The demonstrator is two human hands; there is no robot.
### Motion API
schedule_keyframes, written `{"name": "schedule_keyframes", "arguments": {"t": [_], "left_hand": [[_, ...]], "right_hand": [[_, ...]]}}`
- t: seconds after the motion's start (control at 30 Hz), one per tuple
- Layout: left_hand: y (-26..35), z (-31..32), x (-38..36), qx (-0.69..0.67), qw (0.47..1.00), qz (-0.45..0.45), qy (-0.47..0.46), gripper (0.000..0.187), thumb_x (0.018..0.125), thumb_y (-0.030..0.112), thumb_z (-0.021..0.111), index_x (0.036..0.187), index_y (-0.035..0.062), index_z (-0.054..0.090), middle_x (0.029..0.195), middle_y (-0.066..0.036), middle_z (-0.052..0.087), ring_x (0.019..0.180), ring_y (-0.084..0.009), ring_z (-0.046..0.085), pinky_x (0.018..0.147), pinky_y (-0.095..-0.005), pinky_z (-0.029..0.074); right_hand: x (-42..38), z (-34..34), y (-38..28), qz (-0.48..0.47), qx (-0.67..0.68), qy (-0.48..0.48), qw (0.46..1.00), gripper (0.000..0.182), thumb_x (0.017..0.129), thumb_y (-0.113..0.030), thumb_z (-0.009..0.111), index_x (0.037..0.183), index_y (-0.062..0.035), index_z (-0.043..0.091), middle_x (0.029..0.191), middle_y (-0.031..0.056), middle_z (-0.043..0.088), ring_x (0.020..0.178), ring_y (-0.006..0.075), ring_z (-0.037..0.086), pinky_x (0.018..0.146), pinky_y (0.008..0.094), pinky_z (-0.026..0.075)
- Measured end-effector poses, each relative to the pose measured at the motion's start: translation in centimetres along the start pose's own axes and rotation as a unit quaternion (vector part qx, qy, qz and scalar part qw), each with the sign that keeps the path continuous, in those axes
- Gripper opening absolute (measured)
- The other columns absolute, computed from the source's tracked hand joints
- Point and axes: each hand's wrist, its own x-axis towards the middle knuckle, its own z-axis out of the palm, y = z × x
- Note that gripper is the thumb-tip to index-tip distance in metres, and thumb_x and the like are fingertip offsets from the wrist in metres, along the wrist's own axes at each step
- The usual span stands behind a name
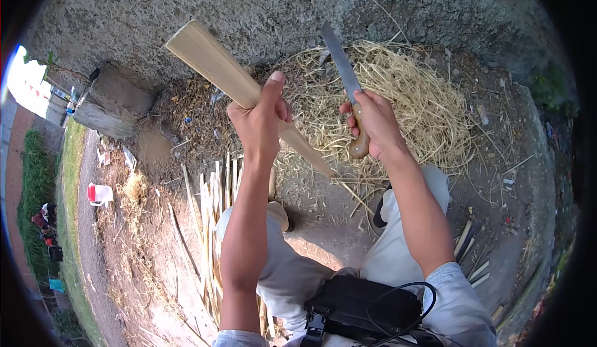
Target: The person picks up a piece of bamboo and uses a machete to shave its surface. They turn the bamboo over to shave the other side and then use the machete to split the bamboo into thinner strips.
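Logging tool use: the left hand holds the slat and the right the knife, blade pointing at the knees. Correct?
No: in the head view, the blade points toward the wall, away from the knees. The left hand does hold the slat, the right hand the knife.

Head camera: it sits up on the person's head and gives the one view, looking forward and down.
Wall point(273, 17): it is in front and goes across the top.
Left hand point(256, 114) and right hand point(375, 123): the camera sees them close up, near the middle, with the arms coming up from the bottom.
Straw pile point(410, 111): the camera looks down on it, past the hands.
Black bag point(367, 303): it is low in the view, by the person's lap, seen from above.
Grass point(73, 179): it is far off at the left side and looks bent.
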Motion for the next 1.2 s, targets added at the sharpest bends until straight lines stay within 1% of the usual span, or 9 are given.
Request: {"name": "schedule_keyframes", "arguments": {"t": [0.17, 0.27, 0.5, 0.7, 0.8, 0.9, 1.0, 1.03, 1.2], "left_hand": [[0.1, -1.5, 0.7, -0.012, 1.0, 0.011, -0.023, 0.039, 0.087, 0.015, 0.07, 0.054, 0.0067, 0.052, 0.047, -0.003, 0.045, 0.039, -0.0141, 0.048, 0.041, -0.0296, 0.037], [-1.6, -0.4, 0.6, 0.049, 0.999, 0.007, -0.014, 0.038, 0.088, 0.014, 0.07, 0.055, 0.0062, 0.053, 0.048, -0.003, 0.045, 0.039, -0.0141, 0.048, 0.04, -0.0293, 0.037], [-1.3, -1.0, 0.6, 0.031, 0.998, -0.018, -0.046, 0.032, 0.088, 0.014, 0.071, 0.061, 0.0051, 0.056, 0.052, -0.004, 0.049, 0.045, -0.0148, 0.052, 0.044, -0.0296, 0.04], [-1.2, -1.8, 1.5, 0.087, 0.996, 0.013, 0.012, 0.038, 0.091, 0.033, 0.073, 0.069, 0.0053, 0.058, 0.063, -0.004, 0.054, 0.05, -0.0146, 0.053, 0.048, -0.0301, 0.044], [-1.0, -2.5, 2.1, 0.107, 0.994, -0.001, 0.011, 0.04, 0.091, 0.039, 0.072, 0.073, 0.0049, 0.06, 0.067, -0.004, 0.056, 0.058, -0.0148, 0.061, 0.054, -0.0279, 0.048], [0.0, -2.8, 2.0, 0.131, 0.991, 0.006, 0.031, 0.036, 0.094, 0.037, 0.069, 0.087, 0.0027, 0.061, 0.074, -0.005, 0.058, 0.072, -0.018, 0.07, 0.063, -0.0288, 0.055], [0.4, -2.5, 2.2, 0.056, 0.988, 0.123, 0.081, 0.036, 0.097, 0.037, 0.064, 0.098, 0.0016, 0.058, 0.082, -0.007, 0.061, 0.082, -0.0224, 0.073, 0.071, -0.0314, 0.059], [0.2, -3.2, 2.5, 0.05, 0.985, 0.15, 0.073, 0.035, 0.101, 0.035, 0.058, 0.102, 0.0004, 0.056, 0.086, -0.008, 0.063, 0.085, -0.0234, 0.073, 0.074, -0.0321, 0.059], [0.8, -4.9, 2.9, 0.029, 0.989, 0.139, 0.041, 0.034, 0.104, 0.034, 0.05, 0.098, 0.0019, 0.058, 0.088, -0.008, 0.064, 0.084, -0.0193, 0.07, 0.08, -0.0325, 0.055]], "right_hand": [[-0.1, -0.1, -0.1, 0.002, 0.007, -0.002, 1.0, 0.022, 0.104, -0.021, 0.043, 0.106, -0.0019, 0.055, 0.083, 0.0059, 0.063, 0.059, 0.0079, 0.051, 0.049, 0.0245, 0.041], [0.0, 0.0, 0.3, -0.001, -0.014, -0.012, 1.0, 0.025, 0.104, -0.023, 0.045, 0.114, -0.0023, 0.055, 0.083, 0.0057, 0.062, 0.059, 0.0083, 0.05, 0.049, 0.0239, 0.039], [0.2, 0.2, 0.8, 0.013, 0.0, -0.011, 1.0, 0.024, 0.104, -0.022, 0.045, 0.106, -0.0011, 0.055, 0.081, 0.0054, 0.062, 0.058, 0.0081, 0.051, 0.049, 0.0247, 0.042], [-0.1, 0.5, 0.4, 0.01, -0.019, -0.021, 1.0, 0.022, 0.102, -0.023, 0.052, 0.104, -0.0011, 0.056, 0.08, 0.005, 0.061, 0.057, 0.0087, 0.05, 0.049, 0.0248, 0.042], [-0.1, 0.7, 0.5, 0.014, -0.02, -0.013, 1.0, 0.022, 0.101, -0.023, 0.055, 0.103, -0.0013, 0.057, 0.08, 0.0046, 0.06, 0.058, 0.0085, 0.05, 0.049, 0.0245, 0.041], [0.2, 0.8, 0.9, 0.014, -0.023, -0.019, 0.999, 0.022, 0.101, -0.024, 0.056, 0.102, -0.0013, 0.057, 0.08, 0.0044, 0.06, 0.057, 0.0085, 0.05, 0.049, 0.0244, 0.041], [0.0, 1.0, 0.8, 0.019, -0.021, -0.022, 0.999, 0.023, 0.1, -0.024, 0.057, 0.102, -0.0012, 0.057, 0.079, 0.0044, 0.06, 0.056, 0.0087, 0.05, 0.048, 0.0244, 0.041], [-0.2, 1.2, 0.7, 0.016, -0.029, -0.017, 0.999, 0.023, 0.1, -0.024, 0.057, 0.101, -0.0007, 0.057, 0.079, 0.0047, 0.06, 0.053, 0.0088, 0.049, 0.046, 0.0248, 0.04], [-0.5, 1.9, 2.0, 0.013, -0.079, -0.03, 0.996, 0.027, 0.102, -0.027, 0.054, 0.096, 0.0001, 0.056, 0.075, 0.0051, 0.058, 0.048, 0.0091, 0.047, 0.043, 0.0274, 0.038]]}}
